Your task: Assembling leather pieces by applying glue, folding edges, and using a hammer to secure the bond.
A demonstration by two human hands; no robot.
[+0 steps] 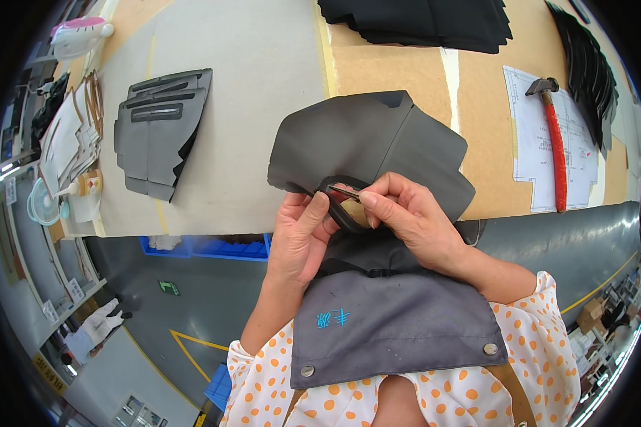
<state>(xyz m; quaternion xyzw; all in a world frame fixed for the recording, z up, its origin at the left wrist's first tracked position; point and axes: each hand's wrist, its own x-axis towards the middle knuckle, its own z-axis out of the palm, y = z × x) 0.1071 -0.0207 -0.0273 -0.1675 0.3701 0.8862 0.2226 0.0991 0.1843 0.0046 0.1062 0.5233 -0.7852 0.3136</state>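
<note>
A dark grey sheet piece (349,135), seamed and cut with a slot-like opening, lies over the front edge of the table toward me. My left hand (303,231) pinches the rim of that opening between thumb and fingers. In my right hand (409,220) is a small pointed metal tool that looks like tweezers (345,191), its tip against the opening's rim near my left thumb. Fingers of the left hand show through the opening. Off to the left on the table lies a stack of similar grey pieces (157,135) with slotted openings.
At the right, a red-handled hammer (557,149) rests on a printed paper pattern (523,128). Black sheet stacks (420,21) lie at the far side and far right. Card templates (71,135), a glue bottle (85,183) and a pink-white container (80,35) line the left edge. Blue bins (228,248) stand below.
</note>
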